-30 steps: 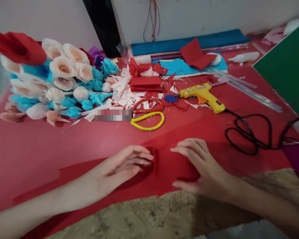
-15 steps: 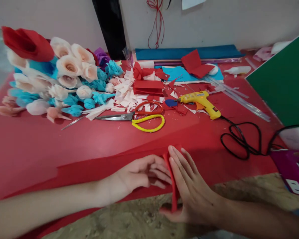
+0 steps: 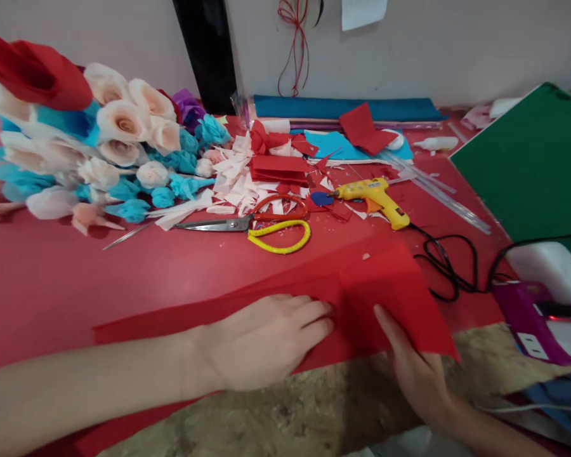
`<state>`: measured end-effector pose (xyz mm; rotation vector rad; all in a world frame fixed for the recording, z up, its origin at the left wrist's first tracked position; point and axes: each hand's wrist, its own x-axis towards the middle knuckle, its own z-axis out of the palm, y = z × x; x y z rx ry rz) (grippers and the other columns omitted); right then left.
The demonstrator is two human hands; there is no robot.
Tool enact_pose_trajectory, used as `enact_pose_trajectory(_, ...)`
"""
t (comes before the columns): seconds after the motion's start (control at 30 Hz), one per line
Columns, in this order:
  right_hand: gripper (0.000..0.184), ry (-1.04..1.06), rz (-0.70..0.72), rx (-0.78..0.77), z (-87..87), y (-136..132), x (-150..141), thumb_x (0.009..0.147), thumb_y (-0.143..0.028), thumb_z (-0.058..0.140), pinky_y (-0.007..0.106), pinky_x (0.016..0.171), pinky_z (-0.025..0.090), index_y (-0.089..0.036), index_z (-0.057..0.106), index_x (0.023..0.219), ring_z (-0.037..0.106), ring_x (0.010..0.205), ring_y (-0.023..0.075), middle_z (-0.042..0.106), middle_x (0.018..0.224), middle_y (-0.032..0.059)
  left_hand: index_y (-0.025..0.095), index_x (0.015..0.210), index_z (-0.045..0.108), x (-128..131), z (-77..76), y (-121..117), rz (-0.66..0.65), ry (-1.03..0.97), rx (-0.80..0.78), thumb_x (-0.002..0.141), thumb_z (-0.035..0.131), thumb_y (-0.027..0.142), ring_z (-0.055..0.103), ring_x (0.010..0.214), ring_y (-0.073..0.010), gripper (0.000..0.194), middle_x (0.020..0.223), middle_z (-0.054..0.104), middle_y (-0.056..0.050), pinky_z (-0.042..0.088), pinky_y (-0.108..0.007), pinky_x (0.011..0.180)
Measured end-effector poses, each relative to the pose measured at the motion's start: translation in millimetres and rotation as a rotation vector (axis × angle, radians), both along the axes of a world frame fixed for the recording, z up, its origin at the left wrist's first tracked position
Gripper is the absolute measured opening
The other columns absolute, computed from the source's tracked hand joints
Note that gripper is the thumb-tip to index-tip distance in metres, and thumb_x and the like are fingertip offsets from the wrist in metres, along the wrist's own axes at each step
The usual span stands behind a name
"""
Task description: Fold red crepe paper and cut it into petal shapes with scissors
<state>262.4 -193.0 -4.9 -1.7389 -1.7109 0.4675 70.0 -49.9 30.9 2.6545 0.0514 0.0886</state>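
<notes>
A long sheet of red crepe paper (image 3: 390, 279) lies along the front edge of the table, its right end folded over into a flap. My left hand (image 3: 276, 336) rests palm down on it, fingers curled together at the fold; the fingertips are partly hidden. Under the flap's near edge sits my right hand (image 3: 413, 368), its thumb on top and its other fingers out of sight beneath the paper. Beyond the hands lie scissors (image 3: 247, 223) with one red and one yellow handle. A yellow glue gun (image 3: 375, 197) is on its side right of them.
Crepe-paper flowers (image 3: 124, 127) in white, blue and red crowd the back left. Paper scraps (image 3: 238, 171) and folded red pieces (image 3: 278, 168) lie mid-table. At right are a black cord (image 3: 471, 254), a purple power box (image 3: 518, 324) and a green board (image 3: 523, 165).
The narrow upright fold between my hands now lies spread as a wide flap to the right. My right hand has moved right and down; my left hand has turned palm down onto the paper.
</notes>
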Motion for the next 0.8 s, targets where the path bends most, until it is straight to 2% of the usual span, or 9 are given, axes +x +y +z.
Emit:
enact_pose_trajectory(0.1, 0.028, -0.068, -0.113, 0.006, -7.7, -15.6, 9.9, 0.087, -0.034, 0.052, 0.038, 0.080, 0.051, -0.022, 0.055, 0.112, 0.057, 0.098, 0.0194, 0.056, 0.116, 0.0071, 0.012, 0.113, 0.052, 12.0, -6.1, -4.7, -0.079, 0.002, 0.212, 0.086, 0.041, 0.011, 0.060, 0.091, -0.0201, 0.030, 0.119, 0.058, -0.011, 0.052, -0.033, 0.075)
enact_pose_trajectory(0.2, 0.029, -0.106, -0.180, 0.002, -17.1, -25.9, 18.4, 0.087, -0.034, 0.052, 0.038, 0.080, 0.051, -0.022, 0.055, 0.113, 0.057, 0.099, 0.0199, 0.056, 0.116, 0.0071, 0.012, 0.114, 0.052, 23.4, -7.7, -8.0, -0.097, 0.002, 0.309, 0.086, 0.041, 0.009, 0.059, 0.082, -0.0188, 0.031, 0.120, 0.058, -0.010, 0.051, -0.032, 0.064)
enact_pose_trajectory(0.33, 0.030, -0.108, -0.220, -0.016, -26.2, -32.2, 19.6, 0.088, -0.034, 0.051, 0.039, 0.081, 0.050, -0.021, 0.054, 0.114, 0.057, 0.099, 0.0202, 0.057, 0.116, 0.0076, 0.011, 0.115, 0.053, 31.0, -10.1, -9.6, -0.086, 0.022, 0.357, 0.086, 0.040, 0.009, 0.057, 0.081, -0.0194, 0.032, 0.123, 0.056, -0.009, 0.050, -0.032, 0.060)
enact_pose_trajectory(0.47, 0.035, -0.064, -0.208, -0.033, -30.0, -35.8, 9.6, 0.092, -0.037, 0.033, 0.038, 0.077, 0.053, -0.028, 0.062, 0.111, 0.060, 0.099, 0.0248, 0.064, 0.111, 0.0055, 0.010, 0.119, 0.051, 32.0, -14.2, -9.8, -0.094, 0.033, 0.390, 0.086, 0.040, 0.008, 0.057, 0.085, -0.0202, 0.035, 0.128, 0.053, -0.011, 0.050, -0.032, 0.062)
enact_pose_trajectory(0.53, 0.040, -0.045, -0.206, -0.042, -30.5, -36.6, 7.2, 0.093, -0.037, 0.028, 0.039, 0.075, 0.054, -0.027, 0.063, 0.110, 0.062, 0.097, 0.0262, 0.066, 0.107, 0.0056, 0.009, 0.121, 0.049, 31.8, -15.6, -9.4, -0.098, 0.040, 0.392, 0.086, 0.040, 0.008, 0.058, 0.088, -0.0205, 0.036, 0.128, 0.052, -0.011, 0.051, -0.032, 0.064)
enact_pose_trajectory(0.67, 0.036, 0.005, -0.280, -0.070, -33.0, -36.1, 15.3, 0.090, -0.041, 0.038, 0.037, 0.074, 0.054, -0.023, 0.066, 0.105, 0.062, 0.093, 0.0263, 0.067, 0.099, 0.0070, 0.009, 0.120, 0.049, 31.5, -18.0, -7.7, -0.108, 0.034, 0.391, 0.087, 0.040, 0.010, 0.057, 0.092, -0.0213, 0.035, 0.130, 0.052, -0.011, 0.051, -0.033, 0.067)
enact_pose_trajectory(0.8, 0.027, 0.051, -0.362, -0.091, -36.8, -33.8, 23.3, 0.089, -0.035, 0.049, 0.037, 0.079, 0.051, -0.019, 0.058, 0.109, 0.060, 0.094, 0.0194, 0.060, 0.109, 0.0070, 0.008, 0.119, 0.050, 31.3, -19.8, -6.3, -0.122, 0.006, 0.389, 0.086, 0.040, 0.009, 0.057, 0.092, -0.0212, 0.034, 0.129, 0.052, -0.013, 0.052, -0.032, 0.068)
